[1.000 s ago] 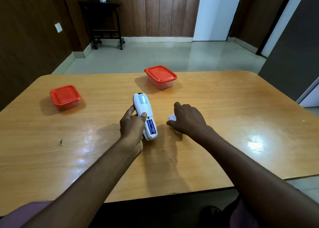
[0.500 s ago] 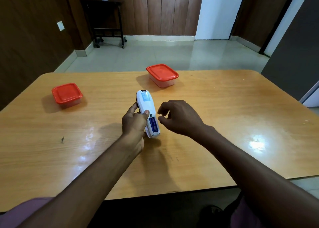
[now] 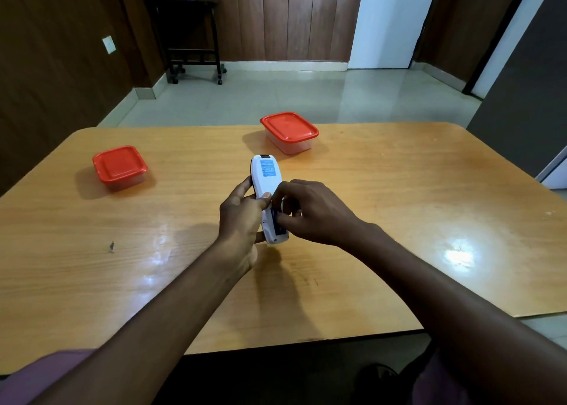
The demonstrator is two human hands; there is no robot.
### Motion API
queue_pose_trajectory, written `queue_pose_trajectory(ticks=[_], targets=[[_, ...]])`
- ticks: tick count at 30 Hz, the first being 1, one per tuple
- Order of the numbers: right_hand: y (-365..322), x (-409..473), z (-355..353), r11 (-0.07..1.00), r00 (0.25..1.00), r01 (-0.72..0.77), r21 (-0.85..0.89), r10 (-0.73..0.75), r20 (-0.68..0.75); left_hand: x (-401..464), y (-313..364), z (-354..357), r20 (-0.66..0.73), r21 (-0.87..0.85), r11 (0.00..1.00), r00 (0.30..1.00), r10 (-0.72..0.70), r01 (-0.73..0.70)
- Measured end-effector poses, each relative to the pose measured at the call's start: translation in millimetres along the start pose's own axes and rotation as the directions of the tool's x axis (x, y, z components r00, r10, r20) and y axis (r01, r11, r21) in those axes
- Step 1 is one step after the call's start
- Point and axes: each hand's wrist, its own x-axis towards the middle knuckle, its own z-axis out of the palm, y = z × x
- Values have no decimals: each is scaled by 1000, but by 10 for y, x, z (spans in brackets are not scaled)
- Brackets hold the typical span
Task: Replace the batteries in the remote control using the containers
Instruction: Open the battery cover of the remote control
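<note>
The right hand (image 3: 310,211) has come off the table (image 3: 429,208), where a second ago it lay over a small white piece, and now meets the remote control (image 3: 265,189) at its open battery bay. Its fingertips (image 3: 277,217) are curled onto the blue batteries (image 3: 278,225) in that bay; whether they actually pinch a cell I cannot tell. The white piece it covered earlier is hidden now.

The left hand (image 3: 242,217) has kept its grip, wrapped around the remote's middle with the thumb on the back face. The remote is held above the table's centre, back side up, label end pointing toward the far edge, slightly more upright than before.

One red-lidded container (image 3: 119,166) sits near the table's left edge, lid on. The other red-lidded container (image 3: 290,131) sits by the far edge, just beyond the remote's tip, also closed. Both are unmoved.

The right half of the table is bare up to its right edge, and the near strip in front of the arms is bare too. Between the two containers lies open wood.
</note>
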Motion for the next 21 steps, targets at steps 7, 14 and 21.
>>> queue_pose_trajectory(ticks=[7, 14, 21], targets=[[-29, 13, 7, 991, 997, -81, 106, 79, 22, 30, -30, -44, 19, 25, 1000, 1000, 19, -20], [-65, 26, 2, 983, 992, -118, 142, 111, 59, 35, -44, -26, 13, 20, 999, 999, 35, -35], [-51, 63, 57, 669, 900, -388, 634, 423, 105, 38, 31, -19, -18, 19, 998, 998, 56, -55]])
